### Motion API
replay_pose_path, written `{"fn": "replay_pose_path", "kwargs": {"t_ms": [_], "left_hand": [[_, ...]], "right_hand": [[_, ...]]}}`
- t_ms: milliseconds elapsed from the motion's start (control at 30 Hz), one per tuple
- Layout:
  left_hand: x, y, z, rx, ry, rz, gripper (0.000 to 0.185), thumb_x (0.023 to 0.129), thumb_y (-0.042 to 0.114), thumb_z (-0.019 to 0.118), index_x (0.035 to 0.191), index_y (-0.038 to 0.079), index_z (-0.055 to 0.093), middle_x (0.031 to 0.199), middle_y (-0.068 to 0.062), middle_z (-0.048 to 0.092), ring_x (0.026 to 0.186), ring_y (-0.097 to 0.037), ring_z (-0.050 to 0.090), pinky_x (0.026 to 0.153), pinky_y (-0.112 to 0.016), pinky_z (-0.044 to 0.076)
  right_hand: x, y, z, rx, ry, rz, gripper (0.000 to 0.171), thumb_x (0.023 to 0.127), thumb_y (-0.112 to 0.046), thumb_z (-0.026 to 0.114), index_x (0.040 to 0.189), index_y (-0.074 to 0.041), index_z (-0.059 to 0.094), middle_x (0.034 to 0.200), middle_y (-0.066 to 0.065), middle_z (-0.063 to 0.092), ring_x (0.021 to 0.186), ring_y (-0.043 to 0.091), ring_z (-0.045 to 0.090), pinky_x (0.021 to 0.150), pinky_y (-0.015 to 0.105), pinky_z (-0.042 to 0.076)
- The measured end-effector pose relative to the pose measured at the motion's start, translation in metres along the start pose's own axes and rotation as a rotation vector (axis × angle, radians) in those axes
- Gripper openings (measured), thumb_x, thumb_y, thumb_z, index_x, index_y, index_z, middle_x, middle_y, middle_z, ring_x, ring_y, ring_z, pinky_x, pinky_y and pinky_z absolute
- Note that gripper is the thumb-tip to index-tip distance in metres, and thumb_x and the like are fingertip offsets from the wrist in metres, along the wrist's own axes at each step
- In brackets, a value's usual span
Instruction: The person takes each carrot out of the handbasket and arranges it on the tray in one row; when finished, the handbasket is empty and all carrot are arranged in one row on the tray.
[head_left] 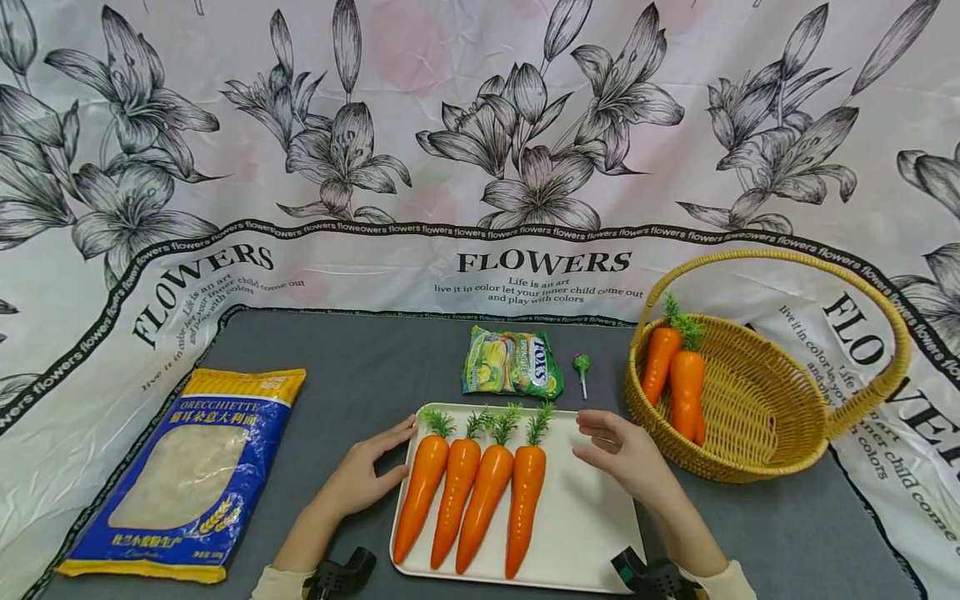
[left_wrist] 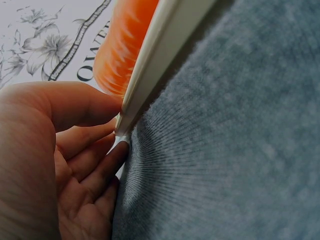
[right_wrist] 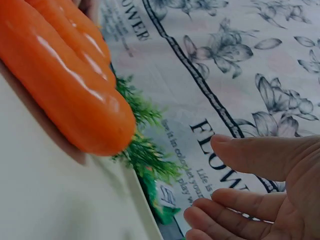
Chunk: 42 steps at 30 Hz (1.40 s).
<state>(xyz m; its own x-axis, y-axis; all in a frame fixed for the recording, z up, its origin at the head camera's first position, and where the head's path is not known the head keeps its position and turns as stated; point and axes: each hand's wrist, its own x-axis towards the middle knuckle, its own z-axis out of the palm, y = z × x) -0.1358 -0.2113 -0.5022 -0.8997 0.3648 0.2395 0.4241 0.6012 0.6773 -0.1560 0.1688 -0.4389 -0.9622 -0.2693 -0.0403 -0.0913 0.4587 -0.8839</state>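
Note:
My left hand (head_left: 365, 471) is at the left side of a white tray (head_left: 581, 533), its thumb and fingertips touching the rim. In the left wrist view the thumb (left_wrist: 85, 107) lies against the tray's edge with the fingers loosely extended below it. Several orange toy carrots (head_left: 486, 508) with green tops lie side by side on the left and middle of the tray. My right hand (head_left: 626, 454) hovers by the tray's upper right corner, fingers relaxed and apart from the carrots. In the right wrist view this hand (right_wrist: 265, 195) holds nothing.
A yellow wicker basket (head_left: 757, 400) with carrots (head_left: 686, 379) inside stands at the right. Behind the tray lie a green candy bag (head_left: 512, 362) and a lollipop (head_left: 582, 371). A blue orecchiette pasta bag (head_left: 187, 475) lies on the left of the grey cloth.

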Motion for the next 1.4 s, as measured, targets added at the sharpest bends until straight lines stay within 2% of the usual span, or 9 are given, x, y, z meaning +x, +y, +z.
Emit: {"fn": "replay_pose_path", "kwargs": {"t_ms": [200,300,433,567,700,800,1000,1167,1400], "left_hand": [[0.000,-0.001,0.000,0.005,-0.004,-0.006,0.050,0.085,0.031,0.059,0.131,0.017,0.048,0.140,0.003,0.039,0.125,-0.019,0.041,0.096,-0.047,0.038],[0.000,-0.001,0.000,0.004,-0.004,-0.004,0.050,0.085,0.030,0.060,0.131,0.017,0.048,0.140,0.003,0.039,0.125,-0.019,0.041,0.096,-0.047,0.038],[0.000,-0.002,0.000,0.000,-0.001,0.002,0.050,0.084,0.029,0.060,0.131,0.017,0.048,0.140,0.002,0.040,0.125,-0.019,0.041,0.096,-0.047,0.039],[0.000,-0.003,0.001,0.006,-0.005,-0.001,0.050,0.084,0.029,0.060,0.131,0.018,0.048,0.139,0.004,0.040,0.125,-0.018,0.042,0.096,-0.046,0.039],[0.000,-0.004,0.001,0.008,-0.011,-0.012,0.049,0.084,0.031,0.060,0.131,0.020,0.048,0.140,0.006,0.039,0.125,-0.017,0.041,0.096,-0.045,0.039],[0.000,-0.004,0.001,0.000,-0.011,-0.013,0.049,0.085,0.031,0.059,0.131,0.019,0.048,0.140,0.005,0.039,0.125,-0.018,0.041,0.096,-0.046,0.039],[-0.001,-0.004,0.001,0.008,-0.019,-0.006,0.049,0.085,0.029,0.059,0.131,0.017,0.048,0.140,0.001,0.040,0.125,-0.021,0.041,0.096,-0.047,0.039],[-0.001,-0.003,0.000,-0.015,-0.019,-0.023,0.049,0.085,0.028,0.060,0.131,0.018,0.048,0.140,0.003,0.039,0.126,-0.019,0.040,0.097,-0.047,0.038],[0.000,-0.002,-0.001,-0.026,-0.023,-0.033,0.049,0.084,0.027,0.060,0.131,0.020,0.048,0.140,0.006,0.038,0.127,-0.017,0.039,0.098,-0.048,0.037]], "right_hand": [[-0.001,0.002,-0.017,0.026,0.055,-0.022,0.055,0.081,-0.027,0.065,0.126,0.000,0.047,0.124,0.019,0.052,0.113,0.029,0.052,0.095,0.038,0.040],[-0.004,0.001,-0.026,0.040,0.073,-0.050,0.053,0.082,-0.024,0.064,0.126,0.000,0.046,0.125,0.019,0.051,0.111,0.019,0.054,0.093,0.026,0.044],[-0.007,0.002,-0.037,0.030,0.109,-0.090,0.050,0.083,-0.021,0.063,0.126,-0.001,0.046,0.124,0.017,0.052,0.107,0.006,0.055,0.086,0.009,0.042],[-0.011,0.004,-0.046,0.026,0.142,-0.107,0.049,0.084,-0.018,0.062,0.126,0.002,0.045,0.120,0.008,0.054,0.104,0.001,0.055,0.084,0.007,0.041],[-0.016,0.003,-0.057,0.079,0.162,-0.112,0.050,0.085,-0.013,0.060,0.127,0.006,0.042,0.113,-0.011,0.054,0.101,-0.006,0.054,0.080,0.008,0.044],[-0.018,0.004,-0.067,0.084,0.187,-0.124,0.049,0.085,-0.012,0.059,0.127,0.007,0.042,0.110,-0.018,0.053,0.099,-0.007,0.054,0.077,0.009,0.047],[-0.018,0.005,-0.089,0.038,0.244,-0.085,0.049,0.087,-0.015,0.058,0.130,0.000,0.041,0.110,-0.022,0.051,0.098,-0.010,0.052,0.075,0.008,0.046],[-0.013,0.004,-0.114,-0.059,0.273,-0.052,0.053,0.088,-0.022,0.057,0.133,-0.002,0.040,0.108,-0.025,0.049,0.096,-0.014,0.050,0.073,0.006,0.045],[0.001,0.007,-0.149,-0.027,0.267,-0.030,0.047,0.087,-0.018,0.057,0.130,-0.005,0.043,0.100,-0.028,0.052,0.089,-0.016,0.052,0.071,0.003,0.042]]}}
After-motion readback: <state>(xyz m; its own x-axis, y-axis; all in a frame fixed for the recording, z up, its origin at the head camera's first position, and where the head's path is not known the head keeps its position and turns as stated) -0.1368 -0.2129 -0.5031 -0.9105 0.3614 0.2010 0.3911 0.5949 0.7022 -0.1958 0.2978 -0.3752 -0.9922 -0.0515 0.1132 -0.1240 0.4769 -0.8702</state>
